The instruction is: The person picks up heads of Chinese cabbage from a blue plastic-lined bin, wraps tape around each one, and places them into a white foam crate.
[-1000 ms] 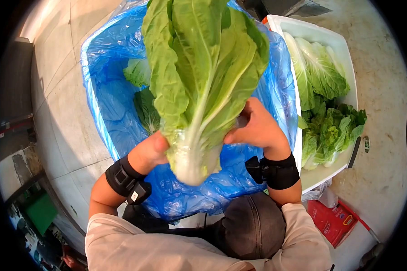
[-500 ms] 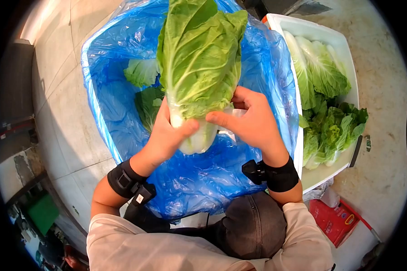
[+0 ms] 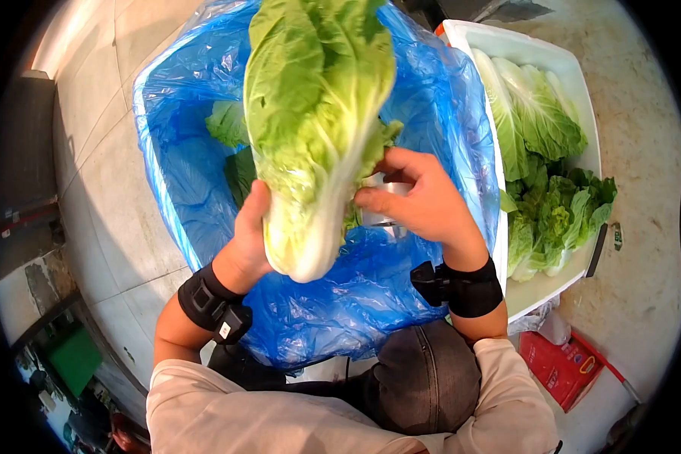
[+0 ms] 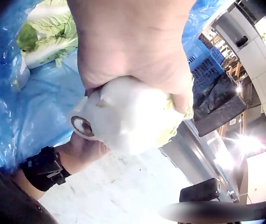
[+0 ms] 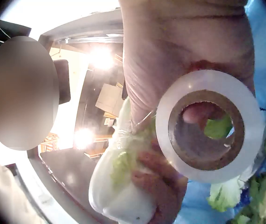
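A large napa cabbage [image 3: 310, 144] is held over the blue-lined container, leaves pointing away and white base toward the person. My left hand [image 3: 246, 234] grips it near the base, thumb along the left side. In the left wrist view, the palm of that hand lies against the pale butt end [image 4: 133, 112]. To the cabbage's right, my right hand [image 3: 424, 197] holds a roll of clear tape [image 5: 168, 102] with a brown core. A strip of film runs from beside the roll toward the cabbage in the right wrist view. Fingers behind the cabbage are hidden in the head view.
Blue plastic lining [image 3: 318, 310] covers the container under the hands, with more cabbage leaves [image 3: 227, 125] inside. At right stands a white foam box [image 3: 522, 303] holding several cabbages [image 3: 541, 121]. Farther right, a red box [image 3: 560, 371] lies on the floor.
The cabbage dropped away from the head camera, then turned so its base tilts left. My left thumb shifted from the front to its left side. The tape roll now shows more clearly.
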Demonstrator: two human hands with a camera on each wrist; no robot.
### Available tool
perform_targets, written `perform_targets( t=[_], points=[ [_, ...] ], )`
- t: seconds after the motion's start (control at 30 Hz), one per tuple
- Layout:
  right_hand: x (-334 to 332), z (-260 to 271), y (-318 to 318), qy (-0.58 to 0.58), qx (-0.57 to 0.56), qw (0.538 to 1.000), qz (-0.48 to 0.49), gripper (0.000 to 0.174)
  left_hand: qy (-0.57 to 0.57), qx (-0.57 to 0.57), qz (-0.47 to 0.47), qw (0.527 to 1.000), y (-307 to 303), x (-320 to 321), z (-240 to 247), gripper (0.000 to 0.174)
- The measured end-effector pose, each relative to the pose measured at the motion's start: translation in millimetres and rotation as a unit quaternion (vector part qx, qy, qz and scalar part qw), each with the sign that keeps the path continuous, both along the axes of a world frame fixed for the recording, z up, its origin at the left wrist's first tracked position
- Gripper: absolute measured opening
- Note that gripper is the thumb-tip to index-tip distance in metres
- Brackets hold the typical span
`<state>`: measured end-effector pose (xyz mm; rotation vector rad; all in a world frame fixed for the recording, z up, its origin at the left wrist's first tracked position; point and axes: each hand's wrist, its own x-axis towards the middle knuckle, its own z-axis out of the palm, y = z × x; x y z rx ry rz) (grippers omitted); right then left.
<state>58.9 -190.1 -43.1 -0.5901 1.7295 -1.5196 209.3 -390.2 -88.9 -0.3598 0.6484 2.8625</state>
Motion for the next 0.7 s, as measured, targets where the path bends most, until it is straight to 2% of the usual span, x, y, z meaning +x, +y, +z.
perform_targets(
  t=[0.07, 0.1, 0.13, 0.17, 0.2, 0.27, 0.33, 0.37, 0.4, 0.47, 0.5, 0.53, 0.6, 0.63, 0.67, 0.7],
  points=[
    [2, 1, -3, 0.002, 0.022, 0.999, 0.035, 0.047, 0.009, -0.017, -0.055, 0.998, -1, 4, -1, 0.089],
    [5, 1, -4, -0.041, 0.003, 0.999, 0.028, 0.047, -0.016, -0.073, -0.072, 0.995, -2, 0, 10, 0.094],
    [8, 2, -3, -0.083, -0.016, 0.996, 0.02, 0.047, -0.016, -0.073, -0.072, 0.995, -1, -5, 15, 0.094],
    [11, -1, 3, 0.056, -0.034, 0.998, 0.022, 0.048, -0.002, -0.093, -0.069, 0.993, 2, -9, 18, 0.095],
    [11, 0, 2, 0.055, -0.034, 0.998, 0.024, 0.048, 0.012, -0.115, -0.067, 0.991, 2, -11, 19, 0.097],
    [7, 2, 1, -0.029, -0.029, 0.999, -0.005, 0.044, 0.023, -0.094, -0.061, 0.993, 4, -13, 11, 0.095],
    [0, -3, 4, -0.052, -0.039, 0.998, -0.005, 0.043, -0.055, -0.199, -0.007, 0.978, 12, -20, 5, 0.096],
    [-4, -4, 3, -0.031, -0.018, 0.999, -0.013, 0.043, -0.026, -0.231, 0.011, 0.973, 14, -17, 6, 0.095],
    [-6, -5, 3, -0.011, 0.001, 1.0, -0.022, 0.043, -0.026, -0.23, 0.011, 0.973, 15, -16, 4, 0.095],
    [-4, -10, 2, -0.035, -0.008, 0.999, -0.027, 0.049, 0.032, -0.135, 0.031, 0.99, 17, -13, -3, 0.099],
    [-2, -11, 0, -0.006, 0.005, 1.0, -0.025, 0.05, 0.069, -0.213, 0.024, 0.974, 16, -13, -7, 0.1],
    [1, -12, -4, 0.026, 0.019, 0.999, -0.023, 0.052, 0.069, -0.213, 0.024, 0.974, 14, -12, -6, 0.1],
    [11, -13, -11, 0.059, -0.014, 0.997, -0.043, 0.053, 0.062, -0.36, -0.035, 0.93, 12, -12, 0, 0.103],
    [11, -8, -12, 0.06, -0.007, 0.997, -0.046, 0.052, 0.062, -0.389, -0.035, 0.919, 14, -11, 1, 0.095],
    [10, -6, -12, 0.062, -0.003, 0.997, -0.054, 0.051, 0.065, -0.39, -0.039, 0.918, 13, -13, 5, 0.095],
    [7, -8, -8, 0.083, 0.018, 0.995, -0.054, 0.047, 0.006, -0.257, -0.073, 0.964, 12, -13, 12, 0.095]
  ],
)
